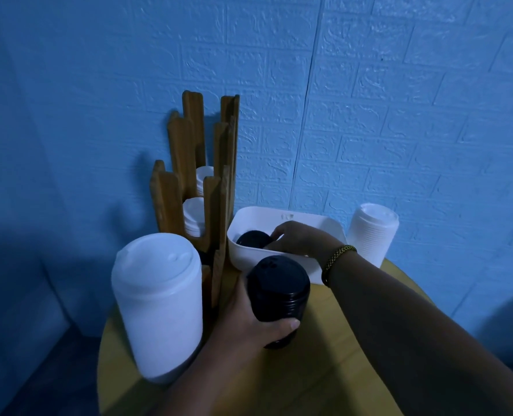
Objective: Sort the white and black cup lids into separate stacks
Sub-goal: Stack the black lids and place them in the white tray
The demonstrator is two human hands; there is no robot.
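My left hand grips a stack of black lids and holds it upright above the round table. My right hand reaches into the white bin, fingers curled on a black lid lying inside. A tall stack of white lids stands at the front left of the table. Another white stack stands at the back right, behind my right wrist.
A wooden slotted lid holder stands at the back left and holds white lids in its slots. The round yellow table is small. A blue brick-pattern wall rises right behind it.
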